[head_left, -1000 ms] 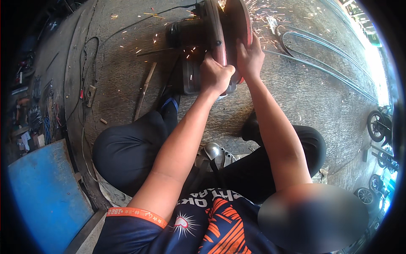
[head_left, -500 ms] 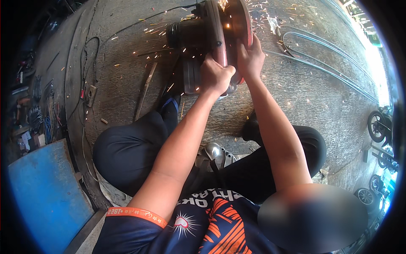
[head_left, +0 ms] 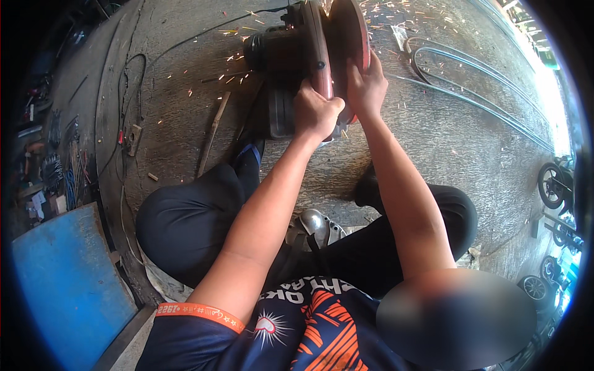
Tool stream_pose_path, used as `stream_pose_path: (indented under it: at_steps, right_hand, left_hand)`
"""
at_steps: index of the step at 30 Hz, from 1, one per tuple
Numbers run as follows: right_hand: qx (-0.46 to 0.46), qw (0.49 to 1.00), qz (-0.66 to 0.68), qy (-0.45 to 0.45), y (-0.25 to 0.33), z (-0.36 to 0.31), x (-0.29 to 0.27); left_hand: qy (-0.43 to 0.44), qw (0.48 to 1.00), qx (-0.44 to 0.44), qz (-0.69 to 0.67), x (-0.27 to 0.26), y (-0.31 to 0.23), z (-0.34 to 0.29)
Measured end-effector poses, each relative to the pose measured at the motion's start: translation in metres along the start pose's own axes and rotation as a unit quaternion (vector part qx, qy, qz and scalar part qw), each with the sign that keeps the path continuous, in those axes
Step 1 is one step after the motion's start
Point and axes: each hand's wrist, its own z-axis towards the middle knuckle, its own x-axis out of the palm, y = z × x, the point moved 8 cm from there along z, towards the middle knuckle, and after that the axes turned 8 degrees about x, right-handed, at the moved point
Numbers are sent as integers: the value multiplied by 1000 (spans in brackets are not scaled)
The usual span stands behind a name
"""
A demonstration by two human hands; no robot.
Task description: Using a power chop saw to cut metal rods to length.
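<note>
A dark cut-off saw (head_left: 284, 55) with a motor housing stands in front of me at the top of the view. My left hand (head_left: 317, 111) is closed round its reddish handle (head_left: 321, 80). To the right of the handle is a large round part with a red edge (head_left: 354, 43), set upright. My right hand (head_left: 370, 86) grips the near lower side of its rim, fingers partly hidden behind it. Sparks (head_left: 326, 6) fly from the far end, between the handle arm and the round part; the cutting point itself is out of sight.
Long thin metal rods (head_left: 482, 99) lie bent at the right. A wooden stick (head_left: 213, 133), cables (head_left: 120, 105) and a blue panel (head_left: 74, 284) are at the left. A shiny metal cover (head_left: 314, 224) sits between my folded legs. Motorcycle wheels (head_left: 550, 185) show far right.
Fewer sparks show now and they are less spread, and the glow at the far end is dimmer. Both hands keep their places on the saw.
</note>
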Motion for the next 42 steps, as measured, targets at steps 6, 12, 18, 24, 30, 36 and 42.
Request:
stream_pose_path:
  at_steps: [6, 12, 18, 24, 30, 36, 42]
  right_hand:
    - [11, 1000, 4, 9, -2, 1, 0]
    - [11, 1000, 1, -2, -2, 0, 0]
    - [13, 1000, -7, -7, -3, -1, -1]
    - [12, 1000, -10, -4, -5, 1, 0]
    - [4, 1000, -4, -6, -5, 1, 0]
    - [23, 1000, -13, -2, -6, 0, 0]
    - [17, 1000, -7, -10, -6, 0, -1]
  left_hand:
    - [15, 1000, -21, 0, 1, -1, 0]
    - [-8, 1000, 19, 21, -1, 1, 1]
    - [-1, 1000, -3, 26, 0, 5, 0]
    - [-7, 1000, -18, 3, -2, -6, -3]
    - [1, 1000, -20, -2, 0, 0, -2]
    - [8, 999, -26, 37, 0, 5, -2]
    - [7, 999, -27, 16, -1, 1, -3]
